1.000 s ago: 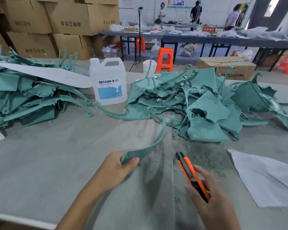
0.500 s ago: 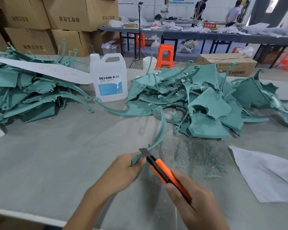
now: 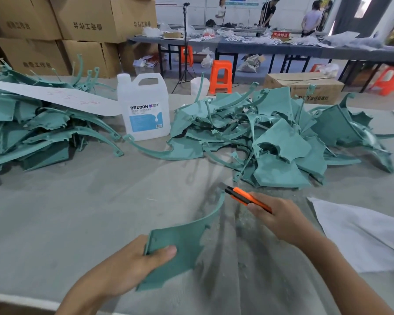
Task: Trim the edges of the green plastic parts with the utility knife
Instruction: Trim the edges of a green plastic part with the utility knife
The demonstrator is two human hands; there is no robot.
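Firmly, the left hand (image 3: 127, 267) is pinching the broad end of a thin, likely springy green plastic part (image 3: 182, 244) over the table (image 3: 55, 212) as the right hand (image 3: 280, 217) is gripping the utility knife (image 3: 246, 197) beside its tip

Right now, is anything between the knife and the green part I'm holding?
Nothing visible. The utility knife in the right hand has its blade by the narrow tip of the green plastic part, which the left hand grips at its wide end.
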